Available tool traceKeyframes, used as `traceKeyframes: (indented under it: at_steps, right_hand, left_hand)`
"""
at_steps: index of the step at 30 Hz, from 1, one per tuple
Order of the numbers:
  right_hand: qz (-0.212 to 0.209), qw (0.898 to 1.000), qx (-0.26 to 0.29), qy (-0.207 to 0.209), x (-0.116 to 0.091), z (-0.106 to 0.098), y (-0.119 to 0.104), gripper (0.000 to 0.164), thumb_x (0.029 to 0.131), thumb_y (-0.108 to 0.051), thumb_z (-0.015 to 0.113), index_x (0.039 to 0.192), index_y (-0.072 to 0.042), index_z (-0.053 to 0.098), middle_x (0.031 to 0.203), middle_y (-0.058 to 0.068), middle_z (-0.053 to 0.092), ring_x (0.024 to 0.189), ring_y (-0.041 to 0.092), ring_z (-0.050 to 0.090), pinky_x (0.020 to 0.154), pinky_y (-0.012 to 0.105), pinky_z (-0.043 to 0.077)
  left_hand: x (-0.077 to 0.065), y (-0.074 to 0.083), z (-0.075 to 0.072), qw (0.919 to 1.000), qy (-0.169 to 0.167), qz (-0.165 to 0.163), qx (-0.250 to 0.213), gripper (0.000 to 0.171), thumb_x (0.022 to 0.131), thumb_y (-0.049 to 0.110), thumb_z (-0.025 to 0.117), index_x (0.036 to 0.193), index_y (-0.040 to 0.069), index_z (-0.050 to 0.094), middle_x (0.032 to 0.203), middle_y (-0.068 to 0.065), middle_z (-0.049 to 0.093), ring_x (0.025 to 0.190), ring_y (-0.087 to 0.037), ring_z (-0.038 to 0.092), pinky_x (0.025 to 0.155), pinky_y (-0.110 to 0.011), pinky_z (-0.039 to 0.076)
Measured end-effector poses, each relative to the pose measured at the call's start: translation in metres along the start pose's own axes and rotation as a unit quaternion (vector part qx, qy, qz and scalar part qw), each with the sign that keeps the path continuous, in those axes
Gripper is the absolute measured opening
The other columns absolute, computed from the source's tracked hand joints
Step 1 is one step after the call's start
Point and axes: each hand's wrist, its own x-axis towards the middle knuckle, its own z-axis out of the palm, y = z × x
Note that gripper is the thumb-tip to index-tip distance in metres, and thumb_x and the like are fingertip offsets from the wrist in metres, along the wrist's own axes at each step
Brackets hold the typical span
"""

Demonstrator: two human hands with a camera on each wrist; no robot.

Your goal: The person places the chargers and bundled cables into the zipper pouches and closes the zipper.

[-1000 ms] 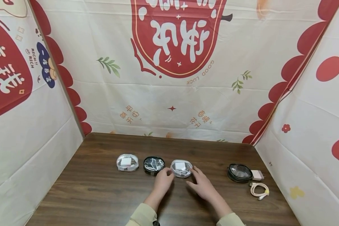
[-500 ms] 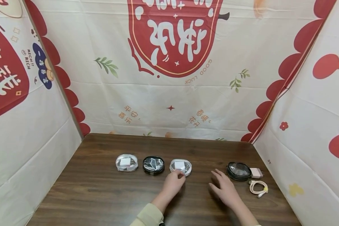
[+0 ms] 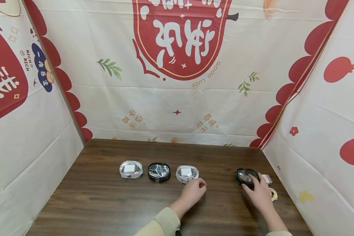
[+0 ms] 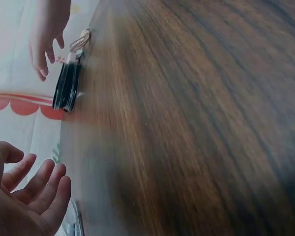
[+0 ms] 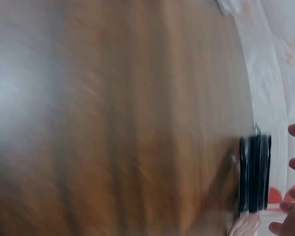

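Note:
My right hand (image 3: 259, 193) hovers over a black-rimmed clear oval pouch (image 3: 242, 173) at the right of the table, fingers spread. In the right wrist view, its fingertips show apart from the dark pouch (image 5: 254, 174). My left hand (image 3: 192, 192), fingers loosely bent and holding nothing, is just in front of a white-rimmed clear pouch (image 3: 187, 173) with a white charger inside. A pale pink charger plug (image 3: 266, 178) lies to the right of the black pouch. A coiled cable with a yellow tie (image 3: 273, 194) is partly hidden behind my right hand.
Farther left lie a second black-rimmed pouch (image 3: 159, 172) and another white-rimmed pouch (image 3: 131, 169) with a white charger in it. Printed cloth (image 3: 177, 98) walls in the back and both sides of the brown wooden table (image 3: 106, 203).
My right hand has moved right, from the white-rimmed pouch to above the right-hand black pouch. My left hand has come off the white-rimmed pouch and drifted right.

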Motion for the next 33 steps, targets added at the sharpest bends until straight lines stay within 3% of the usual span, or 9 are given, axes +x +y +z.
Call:
traceKeyframes:
  at_steps: [5,13,20,33]
  right_hand:
    - [0.0,0.999,-0.015,-0.036,0.012,-0.006,0.014,0.069,0.094,-0.041,0.061,0.141,0.005,0.04,0.149,0.039,0.014,0.13,0.061,0.018,0.089,0.078,0.021]
    - [-0.04,0.997,-0.042,-0.058,0.021,-0.001,0.024,0.069,0.094,-0.043,0.06,0.139,0.007,0.045,0.148,0.036,0.024,0.131,0.057,0.023,0.096,0.078,0.016]
    - [-0.054,0.996,-0.051,-0.057,0.018,0.009,0.02,0.069,0.092,-0.041,0.062,0.138,0.007,0.046,0.145,0.035,0.031,0.13,0.057,0.028,0.097,0.075,0.022]
    - [-0.069,0.995,-0.043,-0.061,0.007,0.027,-0.014,0.065,0.09,-0.039,0.066,0.14,0.0,0.049,0.147,0.028,0.036,0.134,0.05,0.027,0.1,0.074,0.019]
  left_hand:
    - [0.006,0.007,0.003,0.9994,-0.014,-0.001,0.033,0.006,0.084,0.014,0.062,0.086,0.015,0.067,0.073,0.011,0.058,0.066,-0.003,0.051,0.061,-0.022,0.044]
    - [0.02,0.017,0.014,0.994,-0.013,0.026,0.106,0.011,0.083,0.015,0.06,0.09,0.018,0.069,0.077,0.011,0.062,0.07,-0.004,0.055,0.062,-0.019,0.044]
    - [0.025,0.02,0.026,0.9934,-0.039,0.024,0.105,0.014,0.086,0.016,0.061,0.099,0.017,0.068,0.078,0.012,0.056,0.072,-0.002,0.052,0.064,-0.017,0.043]
    - [0.026,0.012,0.043,0.9958,-0.004,0.017,0.089,0.023,0.085,0.014,0.065,0.108,0.012,0.067,0.082,0.006,0.056,0.075,-0.006,0.053,0.069,-0.022,0.047]
